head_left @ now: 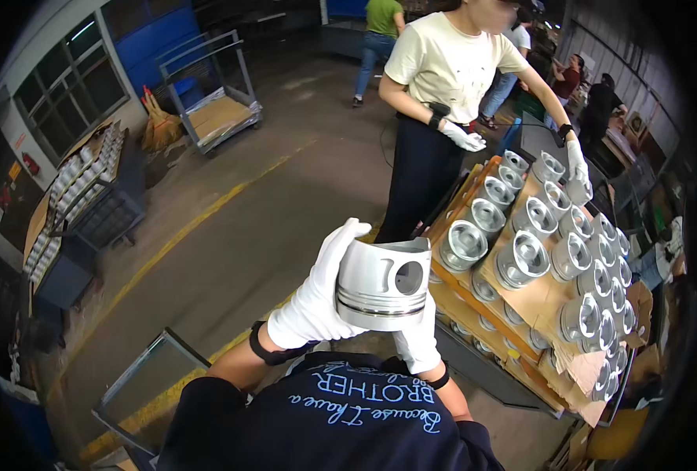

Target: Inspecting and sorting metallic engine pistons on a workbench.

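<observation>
A silvery engine piston (pixel 384 279) is held up in front of my chest, its ring grooves toward the bottom and a round pin hole facing me. My left hand (pixel 313 298), in a white glove, is closed around the piston's left side, with the thumb near its upper edge. My right hand (pixel 419 343), also gloved, grips it from the lower right; its fingers are mostly hidden behind the metal. To the right, many similar pistons (pixel 523 257) stand on stacked layers of cardboard (pixel 513 294).
Across the stack, a co-worker in a cream shirt (pixel 454 63) rests a gloved hand (pixel 576 161) on a piston. A wheeled cart (pixel 207 125) stands at the far left, near brooms (pixel 160 125). Carts loaded with pistons (pixel 89 208) line the left. Yellow lines (pixel 199 216) mark the floor.
</observation>
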The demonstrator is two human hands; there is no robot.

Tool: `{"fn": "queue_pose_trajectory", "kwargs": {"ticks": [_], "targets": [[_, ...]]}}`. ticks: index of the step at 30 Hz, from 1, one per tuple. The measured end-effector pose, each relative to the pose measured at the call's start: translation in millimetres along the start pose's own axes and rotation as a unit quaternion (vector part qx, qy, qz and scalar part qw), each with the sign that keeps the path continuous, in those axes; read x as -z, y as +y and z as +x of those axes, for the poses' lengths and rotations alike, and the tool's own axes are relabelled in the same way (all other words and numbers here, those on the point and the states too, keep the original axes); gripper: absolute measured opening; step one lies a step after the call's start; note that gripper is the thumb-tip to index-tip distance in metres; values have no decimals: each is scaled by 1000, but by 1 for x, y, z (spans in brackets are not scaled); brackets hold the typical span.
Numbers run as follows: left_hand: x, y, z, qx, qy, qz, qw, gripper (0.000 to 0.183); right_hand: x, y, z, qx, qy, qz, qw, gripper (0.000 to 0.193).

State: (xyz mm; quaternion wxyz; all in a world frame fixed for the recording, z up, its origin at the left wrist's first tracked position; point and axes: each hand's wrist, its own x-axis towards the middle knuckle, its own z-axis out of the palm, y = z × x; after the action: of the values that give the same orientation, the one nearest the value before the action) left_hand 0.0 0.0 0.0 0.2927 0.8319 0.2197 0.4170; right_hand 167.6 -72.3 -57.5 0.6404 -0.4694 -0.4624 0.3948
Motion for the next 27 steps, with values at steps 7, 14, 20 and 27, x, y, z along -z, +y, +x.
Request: {"fn": "queue_pose_trajectory", "kwargs": {"ticks": [7, 14, 20, 27], "targets": [[4, -6, -13, 27, 49, -46, 997, 108, -13, 4, -5, -13, -15, 73, 997, 38], [8, -3, -6, 18, 44, -3, 999, 103, -10, 13, -7, -62, -1, 49, 997, 36], [-6, -5, -3, 30, 39, -21, 999, 100, -1, 8, -11, -98, 34, 27, 994, 35], [-19, -2, 6, 7, 32, 10, 999, 97, 35, -15, -8, 42, -92, -122, 987, 58]]}}
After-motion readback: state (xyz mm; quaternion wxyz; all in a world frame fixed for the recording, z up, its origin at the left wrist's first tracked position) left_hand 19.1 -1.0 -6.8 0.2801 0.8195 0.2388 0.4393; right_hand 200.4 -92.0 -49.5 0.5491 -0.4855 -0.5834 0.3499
